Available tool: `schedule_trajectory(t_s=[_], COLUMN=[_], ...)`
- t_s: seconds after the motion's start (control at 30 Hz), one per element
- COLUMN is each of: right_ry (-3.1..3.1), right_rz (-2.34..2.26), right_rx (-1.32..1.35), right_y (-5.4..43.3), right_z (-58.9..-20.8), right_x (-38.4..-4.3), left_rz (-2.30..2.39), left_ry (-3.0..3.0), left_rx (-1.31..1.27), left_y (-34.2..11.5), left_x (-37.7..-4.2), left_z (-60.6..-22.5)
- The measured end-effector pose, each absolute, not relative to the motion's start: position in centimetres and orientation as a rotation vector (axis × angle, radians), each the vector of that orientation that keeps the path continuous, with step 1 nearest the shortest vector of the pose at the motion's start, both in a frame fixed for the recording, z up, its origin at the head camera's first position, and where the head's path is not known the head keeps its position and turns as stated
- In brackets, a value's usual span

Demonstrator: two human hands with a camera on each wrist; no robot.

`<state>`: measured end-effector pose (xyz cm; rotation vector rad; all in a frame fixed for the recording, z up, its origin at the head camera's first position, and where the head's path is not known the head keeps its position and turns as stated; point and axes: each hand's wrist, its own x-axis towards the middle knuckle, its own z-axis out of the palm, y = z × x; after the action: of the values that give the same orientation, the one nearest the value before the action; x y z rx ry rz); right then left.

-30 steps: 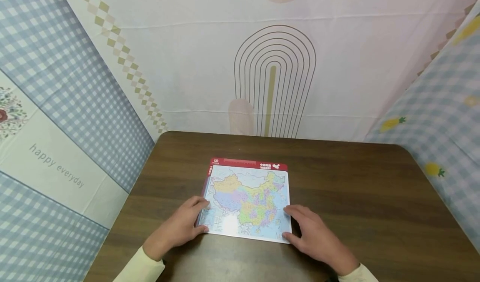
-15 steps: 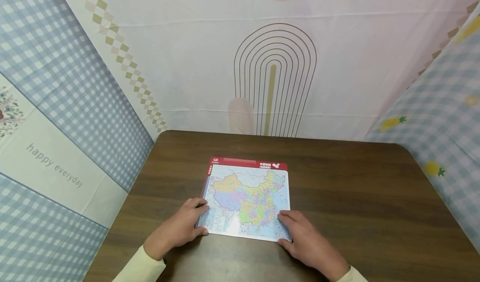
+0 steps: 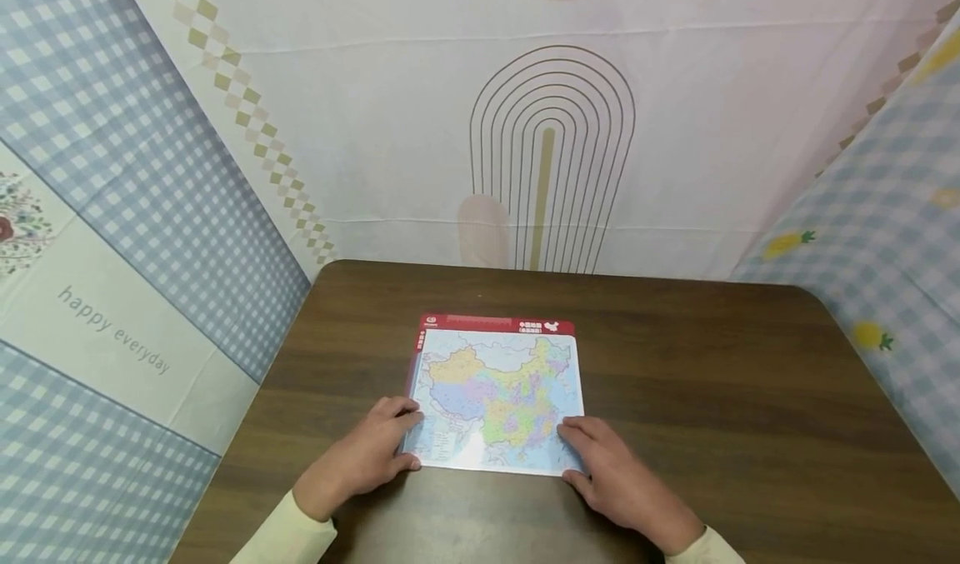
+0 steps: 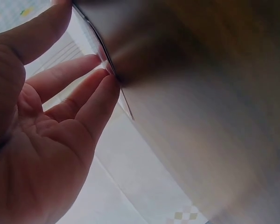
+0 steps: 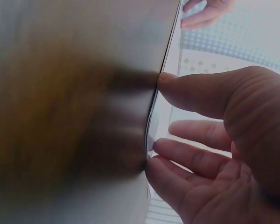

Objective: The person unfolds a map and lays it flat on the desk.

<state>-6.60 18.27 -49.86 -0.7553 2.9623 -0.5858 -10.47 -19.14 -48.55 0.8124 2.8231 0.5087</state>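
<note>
Head view: a thin, rectangular map board (image 3: 510,389), glossy, red-banded along the top and printed in pastel regions, lies on the dark, wood-grained worktop (image 3: 712,381). The left hand (image 3: 367,453) contacts its left edge; the right hand (image 3: 617,479) contacts its right edge. Each grip is wide. Behind is creased pale cloth (image 3: 375,147) with concentric arches.

Left wrist view: the fingertips (image 4: 111,86) meet the board's slim edge.

Right wrist view: thumb (image 5: 191,91) and fingers meet the opposite edge, spread apart.

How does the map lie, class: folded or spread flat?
Spread flat: the map lies face up on the table, no fold visible.
</note>
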Motion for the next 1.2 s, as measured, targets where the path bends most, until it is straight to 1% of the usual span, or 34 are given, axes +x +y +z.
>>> schedule_trajectory(t_s=[0.5,1.2], right_ry=[2.934,2.896], right_rz=[-0.551,-0.544], right_rx=[-0.782,-0.762], right_y=[19.6,21.0], right_z=[-49.8,-49.7], right_x=[-8.6,-12.7], left_rz=[0.421,0.186], left_ry=[2.817,2.841], left_rx=[0.801,0.913], left_y=[-17.6,-15.6], left_x=[-9.4,-7.5], left_z=[-48.5,-48.4])
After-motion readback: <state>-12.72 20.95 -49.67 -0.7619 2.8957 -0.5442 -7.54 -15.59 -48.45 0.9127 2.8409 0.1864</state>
